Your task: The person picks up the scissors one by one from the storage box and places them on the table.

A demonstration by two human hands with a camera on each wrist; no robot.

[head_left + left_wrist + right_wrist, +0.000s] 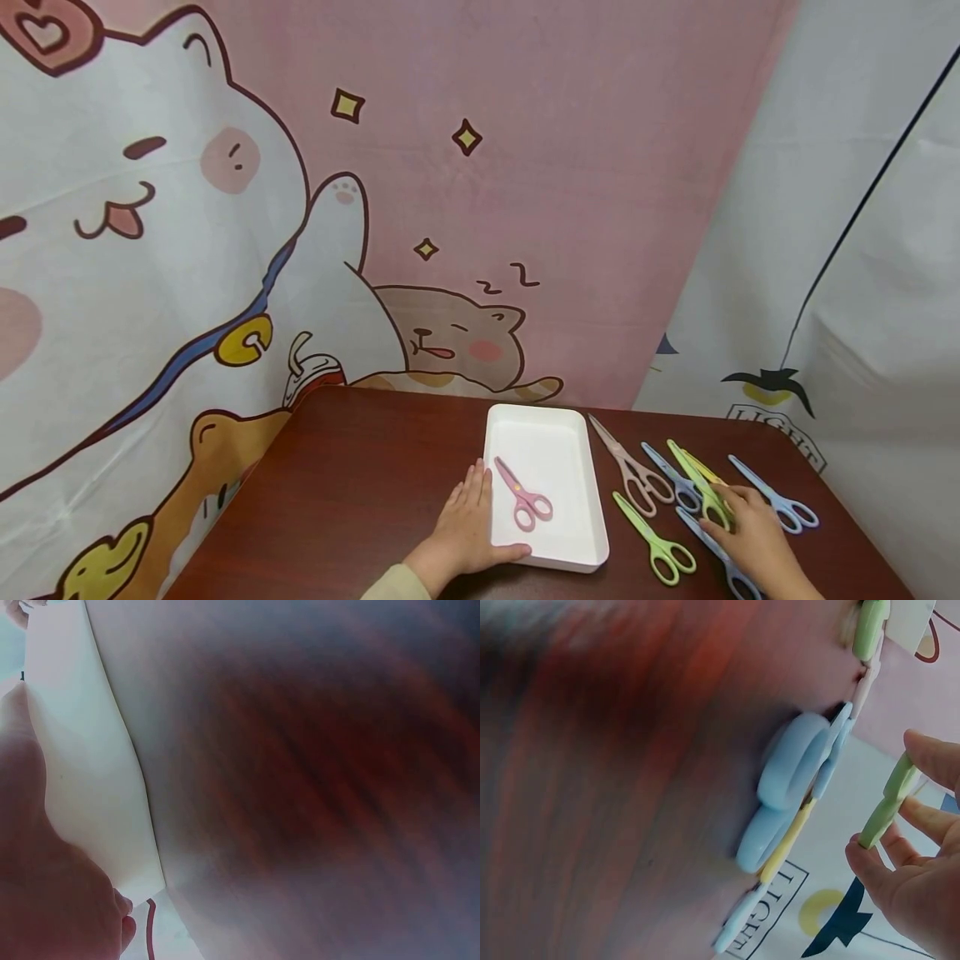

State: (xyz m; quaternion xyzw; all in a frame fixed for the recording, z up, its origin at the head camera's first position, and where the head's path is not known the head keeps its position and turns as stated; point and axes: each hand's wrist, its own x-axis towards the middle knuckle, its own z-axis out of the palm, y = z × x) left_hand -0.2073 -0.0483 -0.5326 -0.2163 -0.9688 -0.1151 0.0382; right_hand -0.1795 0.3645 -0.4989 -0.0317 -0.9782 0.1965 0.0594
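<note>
A white tray (547,433) stands on the table with pink scissors (522,492) lying in it. My left hand (468,525) rests against the tray's left wall, fingers straight, its thumb spread along the near edge. In the left wrist view that hand (45,847) lies along the tray wall (90,750). My right hand (753,537) holds light green scissors (693,471) by the handles, blades pointing away. The right wrist view has the thumb and fingers pinching the green handle (889,802), raised off the table.
Around the right hand lie blue scissors (663,462), yellow scissors (705,467), light blue scissors (772,496) and darker blue scissors (708,542). Nearer the tray are pale pink scissors (630,462) and a second green pair (645,533). A printed cloth (585,167) hangs behind the table.
</note>
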